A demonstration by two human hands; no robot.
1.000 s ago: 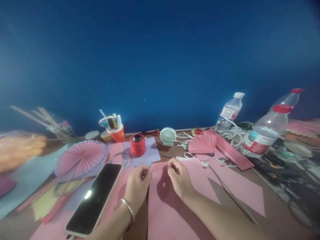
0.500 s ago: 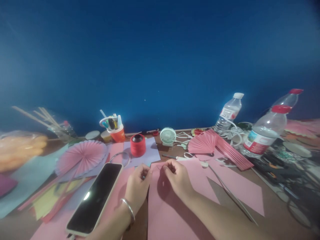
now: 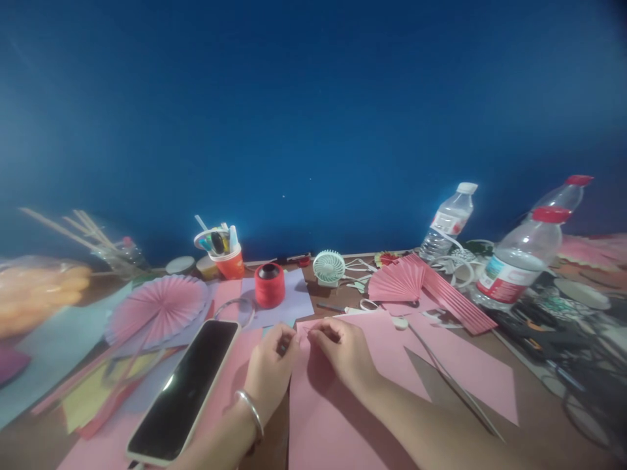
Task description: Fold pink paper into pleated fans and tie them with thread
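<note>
My left hand [image 3: 274, 356], with a silver bangle at the wrist, is closed in a pinch over the upper left corner of a pink paper sheet [image 3: 333, 418]. Facing it, my right hand [image 3: 343, 349] pinches too, thumb and forefinger together. A short length of thin red thread [image 3: 304, 329] shows between the two sets of fingertips, which are close together but apart. Behind the hands stands a spool of red thread [image 3: 270, 287]. A smartphone [image 3: 186, 391] lies left of my left hand.
Further back are a pen cup [image 3: 230, 263], a small fan [image 3: 328, 267] and a pleated pink paper fan [image 3: 399, 281]. A round pink paper fan [image 3: 159, 307] lies left. Plastic bottles [image 3: 509, 271] stand right. A thin grey rod [image 3: 455, 382] crosses the paper.
My right hand has moved slightly left, closer to my left hand, and the visible stretch of thread is shorter. The left hand has barely shifted.
</note>
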